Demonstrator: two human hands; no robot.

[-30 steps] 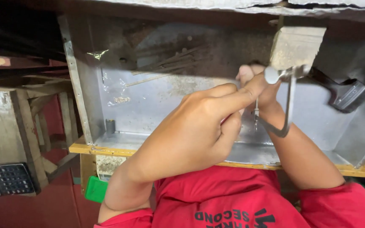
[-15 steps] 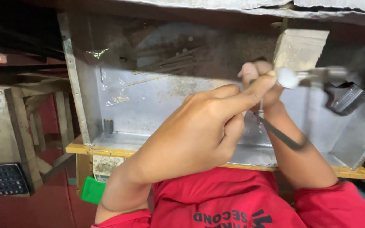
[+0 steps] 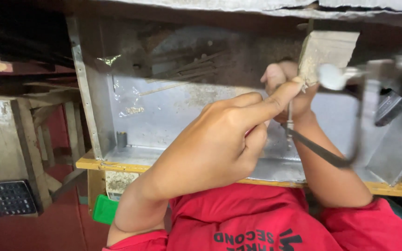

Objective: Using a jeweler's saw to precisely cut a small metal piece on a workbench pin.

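My left hand [image 3: 215, 144] is in front, fingers curled and the index finger stretched out, its tip against the lower edge of a pale wooden block [image 3: 329, 49] that juts from the bench. Whether anything lies under that fingertip is hidden. Behind it my right hand [image 3: 282, 86] is closed beneath the block, on a thin metal saw frame [image 3: 345, 160]. The frame's dark bar slants down to the right, then rises to a blurred round knob [image 3: 332, 76]. A fine blade [image 3: 290, 118] hangs just below my right hand.
A metal-lined tray [image 3: 164, 116] with a yellow wooden front edge [image 3: 117, 166] sits under the bench; a small grey cylinder [image 3: 122, 138] stands in it. A black tool [image 3: 389, 107] lies at the right. Lower left are a calculator [image 3: 5, 199], wooden legs [image 3: 29, 148] and a green object [image 3: 104, 209].
The saw frame has swung from hanging upright below the block to pointing out to the right and is blurred. Both hands stay at the block.
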